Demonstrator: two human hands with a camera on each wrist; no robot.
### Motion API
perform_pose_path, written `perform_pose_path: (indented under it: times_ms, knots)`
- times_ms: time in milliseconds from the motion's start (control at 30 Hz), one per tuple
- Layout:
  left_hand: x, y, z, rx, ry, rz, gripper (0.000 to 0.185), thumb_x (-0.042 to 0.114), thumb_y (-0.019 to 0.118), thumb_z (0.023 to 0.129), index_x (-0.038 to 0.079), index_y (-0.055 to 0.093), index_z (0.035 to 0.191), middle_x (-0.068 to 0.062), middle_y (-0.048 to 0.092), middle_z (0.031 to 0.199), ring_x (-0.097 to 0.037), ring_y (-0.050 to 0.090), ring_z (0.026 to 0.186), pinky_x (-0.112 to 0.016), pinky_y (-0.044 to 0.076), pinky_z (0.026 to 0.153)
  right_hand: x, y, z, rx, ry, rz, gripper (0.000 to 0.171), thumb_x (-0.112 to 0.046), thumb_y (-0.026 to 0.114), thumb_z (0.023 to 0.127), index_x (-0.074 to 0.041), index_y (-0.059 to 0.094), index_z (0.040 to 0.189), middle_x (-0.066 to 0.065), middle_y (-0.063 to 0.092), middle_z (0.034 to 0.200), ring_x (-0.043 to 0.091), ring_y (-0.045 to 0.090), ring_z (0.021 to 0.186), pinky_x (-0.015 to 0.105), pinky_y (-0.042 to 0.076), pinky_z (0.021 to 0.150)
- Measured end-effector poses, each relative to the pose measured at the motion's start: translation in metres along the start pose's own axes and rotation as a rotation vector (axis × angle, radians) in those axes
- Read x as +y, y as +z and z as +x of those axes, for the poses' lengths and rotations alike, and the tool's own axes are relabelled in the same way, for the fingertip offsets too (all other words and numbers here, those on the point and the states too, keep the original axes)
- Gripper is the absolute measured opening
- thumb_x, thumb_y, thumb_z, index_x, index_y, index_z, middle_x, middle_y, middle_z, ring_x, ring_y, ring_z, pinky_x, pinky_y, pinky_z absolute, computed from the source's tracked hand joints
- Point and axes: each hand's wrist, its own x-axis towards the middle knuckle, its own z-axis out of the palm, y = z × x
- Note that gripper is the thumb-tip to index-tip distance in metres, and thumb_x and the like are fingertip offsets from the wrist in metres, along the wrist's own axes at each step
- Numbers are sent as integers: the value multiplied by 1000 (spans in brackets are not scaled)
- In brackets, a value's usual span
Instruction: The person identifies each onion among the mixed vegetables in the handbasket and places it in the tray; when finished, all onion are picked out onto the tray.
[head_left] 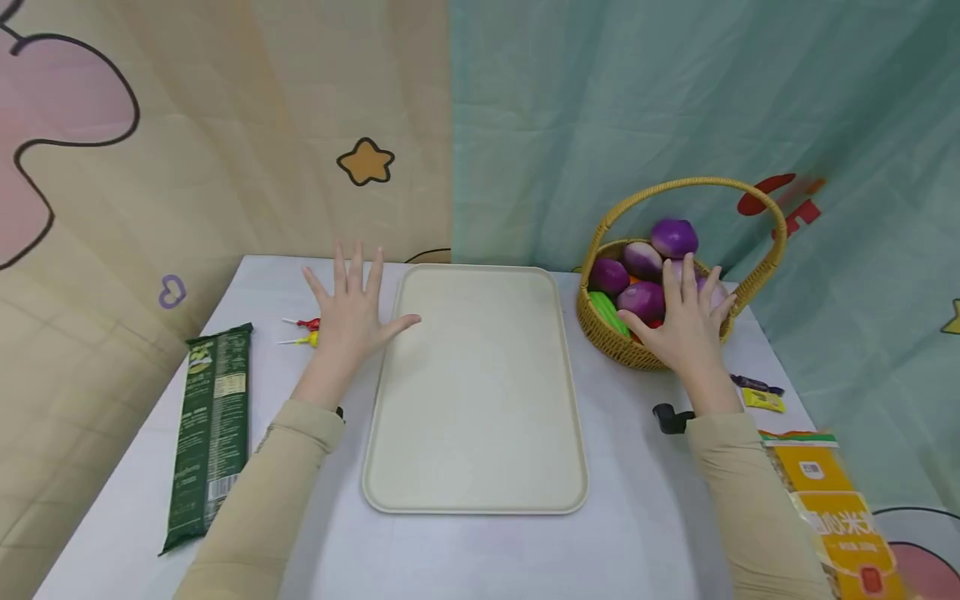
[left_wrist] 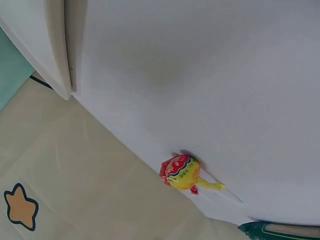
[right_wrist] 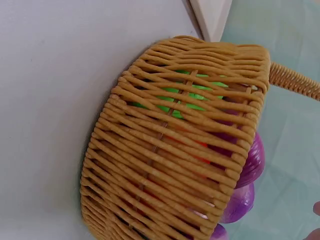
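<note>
Right hand (head_left: 686, 325): fingers spread over wicker basket (head_left: 637, 346), on purple onions (head_left: 641, 298); curl round one onion only. Left hand (head_left: 351, 308): flat, holding nothing, beside tray (head_left: 480, 492)

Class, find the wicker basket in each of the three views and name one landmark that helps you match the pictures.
Head view: the wicker basket sits right of centre, beside the tray, under the right hand.
Left wrist view: not in it.
Right wrist view: the basket's woven wall fills the centre.
Shared landmark: the purple onions, seen at the lower right in the right wrist view.
</note>
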Motion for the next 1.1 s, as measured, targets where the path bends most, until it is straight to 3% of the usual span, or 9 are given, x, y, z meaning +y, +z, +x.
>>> perform_pose_path:
  times_ms: [367, 700, 867, 1100]
  knots:
    - [-16, 5, -17, -13, -68, -128, 107, 61, 68, 82, 4, 16, 157, -25, 10, 162, -43, -5, 151, -77, -2, 110, 25, -3, -2, 30, 117, 128, 103, -64, 57, 88, -4, 11, 157, 23, -5, 164, 51, -16, 146, 77, -8, 108]
    - [-27, 18, -41, -67, -110, -391, 80, 38, 69, 88, -6, 35, 146, -33, 23, 153, -54, 24, 136, -68, 24, 109, 54, -3, -1, 61, 355, 300, 91, -58, 54, 93, -3, 18, 156, 26, 17, 160, 48, 25, 143, 65, 25, 114]
    - [-31, 20, -47, -203, -163, -553, 71, 30, 65, 93, -8, 36, 145, -34, 25, 151, -53, 22, 139, -66, 22, 113, 56, 2, 3, 109, 446, 292, 85, -52, 56, 94, -3, 23, 155, 25, 24, 158, 47, 30, 140, 62, 27, 115]
    - [-29, 27, -46, -490, -266, -716, 72, 30, 60, 97, -7, 28, 150, -31, 29, 151, -48, 38, 135, -59, 36, 110, 59, 9, 9, 115, 503, 274, 76, -44, 58, 95, -3, 29, 152, 28, 31, 152, 48, 30, 136, 63, 28, 112]
